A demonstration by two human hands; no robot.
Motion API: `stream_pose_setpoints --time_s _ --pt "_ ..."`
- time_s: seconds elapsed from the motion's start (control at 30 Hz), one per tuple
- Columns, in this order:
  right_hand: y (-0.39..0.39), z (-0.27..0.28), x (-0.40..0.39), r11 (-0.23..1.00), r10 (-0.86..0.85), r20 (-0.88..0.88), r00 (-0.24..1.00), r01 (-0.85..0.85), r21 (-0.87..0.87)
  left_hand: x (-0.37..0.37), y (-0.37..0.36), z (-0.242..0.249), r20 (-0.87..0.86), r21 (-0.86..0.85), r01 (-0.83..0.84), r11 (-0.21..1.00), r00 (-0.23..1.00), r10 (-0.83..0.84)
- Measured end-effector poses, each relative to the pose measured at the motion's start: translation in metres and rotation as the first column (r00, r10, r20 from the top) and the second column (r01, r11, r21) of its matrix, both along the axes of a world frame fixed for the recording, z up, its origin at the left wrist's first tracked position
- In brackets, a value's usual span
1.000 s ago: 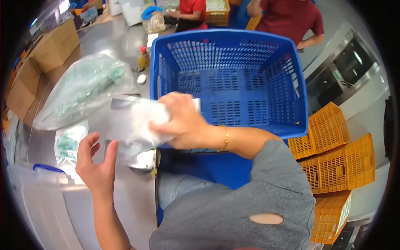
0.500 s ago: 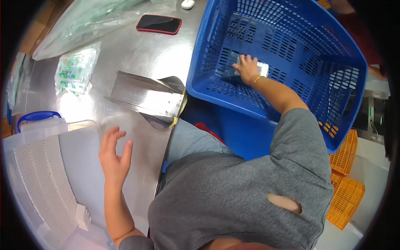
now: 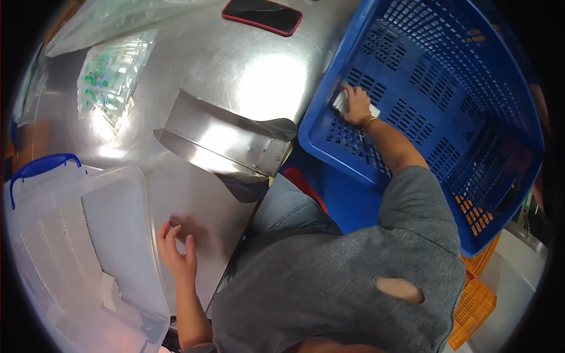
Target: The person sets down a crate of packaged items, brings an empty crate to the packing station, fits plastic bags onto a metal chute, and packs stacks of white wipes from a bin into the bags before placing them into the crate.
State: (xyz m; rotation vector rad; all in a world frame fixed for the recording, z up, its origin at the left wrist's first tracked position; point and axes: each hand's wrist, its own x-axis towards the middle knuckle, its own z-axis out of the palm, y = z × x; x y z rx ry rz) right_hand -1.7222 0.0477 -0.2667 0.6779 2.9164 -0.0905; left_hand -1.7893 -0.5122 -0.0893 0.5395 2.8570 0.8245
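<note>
My right hand (image 3: pixel 356 106) reaches down into the big blue plastic basket (image 3: pixel 318 140) near its left wall. Its fingers are curled over a small white-and-clear packet (image 3: pixel 339 101), mostly hidden under the palm; a white end shows by the wrist. My left hand (image 3: pixel 179 252) hovers over the steel table, beside the clear plastic box, with fingers apart and nothing visible in it. Between the hands, a bent sheet-metal chute (image 3: pixel 218 136) sits at the table edge.
A clear box (image 3: pixel 154 241) with a blue handle (image 3: pixel 44 166) holds rows of thin white pieces (image 3: pixel 62 265). Printed clear packets (image 3: pixel 112 79), a plastic bag (image 3: pixel 126 17) and a red-cased phone (image 3: pixel 263 16) lie on the table. Orange crates (image 3: pixel 474 312) stand at lower right.
The view has shifted, so the table and basket sit differently. My right hand has moved closer to the basket's left wall with the packet. My left hand has dropped nearer my body.
</note>
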Motion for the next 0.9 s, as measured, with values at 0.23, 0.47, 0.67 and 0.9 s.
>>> stream_pose_setpoints --time_s 0.23,0.47,0.67,0.9 --pt "0.016 0.054 -0.026 0.999 -0.026 -0.18 0.983 0.031 0.025 0.003 -0.013 0.006 -0.065 0.053 0.039 0.998 0.997 -0.035" --pt "-0.083 0.313 -0.085 0.93 0.308 -0.921 0.24 -0.282 0.237 0.02 -0.088 0.098 -0.575 0.182 -0.063 0.981 0.803 0.158" --pt "-0.282 0.39 -0.111 0.27 0.496 -0.8 -0.338 -0.815 0.512 0.082 -0.168 0.112 -0.863 0.199 -0.194 0.96 0.429 0.266" --pt "-0.372 0.351 -0.19 0.5 0.332 -0.943 0.012 -0.85 0.165 0.231 -0.364 0.117 -0.787 0.196 -0.958 0.207 -0.028 0.616"
